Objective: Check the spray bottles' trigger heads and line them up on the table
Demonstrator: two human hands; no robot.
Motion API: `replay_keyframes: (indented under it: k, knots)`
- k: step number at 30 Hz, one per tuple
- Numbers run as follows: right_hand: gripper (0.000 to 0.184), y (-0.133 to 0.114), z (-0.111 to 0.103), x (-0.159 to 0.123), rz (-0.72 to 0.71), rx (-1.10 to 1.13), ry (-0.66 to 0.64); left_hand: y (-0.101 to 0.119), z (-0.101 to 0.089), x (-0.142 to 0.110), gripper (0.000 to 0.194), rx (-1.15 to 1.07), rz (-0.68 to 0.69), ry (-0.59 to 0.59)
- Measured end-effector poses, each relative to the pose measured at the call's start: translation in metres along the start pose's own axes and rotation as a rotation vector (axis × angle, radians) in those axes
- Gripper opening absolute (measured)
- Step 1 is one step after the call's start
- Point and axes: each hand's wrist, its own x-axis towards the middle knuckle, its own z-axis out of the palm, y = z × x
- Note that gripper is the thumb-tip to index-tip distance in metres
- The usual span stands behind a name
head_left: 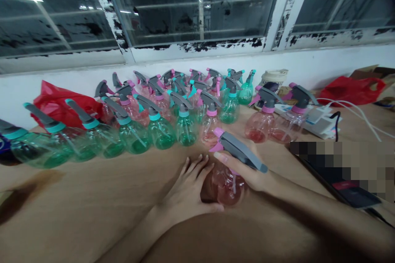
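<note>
A pink spray bottle [228, 189] with a grey and pink trigger head stands on the table in front of me, slightly tilted. My right hand [247, 168] is closed around its neck, thumb just under the trigger; the other fingers are hidden behind it. To the bottle's left, my left hand [188, 189] lies low with its fingers stretched and spread. Its thumb reaches the bottle's lower front edge; whether it touches cannot be told. Just behind stands another pink spray bottle [211, 125], and a green spray bottle [186, 129] is beside that one.
A row of green spray bottles [135, 135] runs left, with more pink and green ones behind. Two pink bottles [260, 125] stand right. Red plastic bags [66, 104], a lidded cup [274, 79], a white power strip [322, 121] with cables and a dark phone [352, 191] lie around.
</note>
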Motion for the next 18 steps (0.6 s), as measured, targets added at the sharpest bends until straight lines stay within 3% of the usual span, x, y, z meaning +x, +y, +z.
replay_keyframes:
  k: [12,18]
  knots:
    - [0.009,-0.0045,-0.0012,0.0044,-0.018,0.000,-0.014,-0.0014,0.0005,-0.0001,0.085,-0.009,0.013,0.023]
    - [0.011,-0.0084,-0.0031,0.0083,-0.032,-0.051,-0.081,0.0000,-0.0014,-0.0001,0.088,-0.001,0.006,0.022]
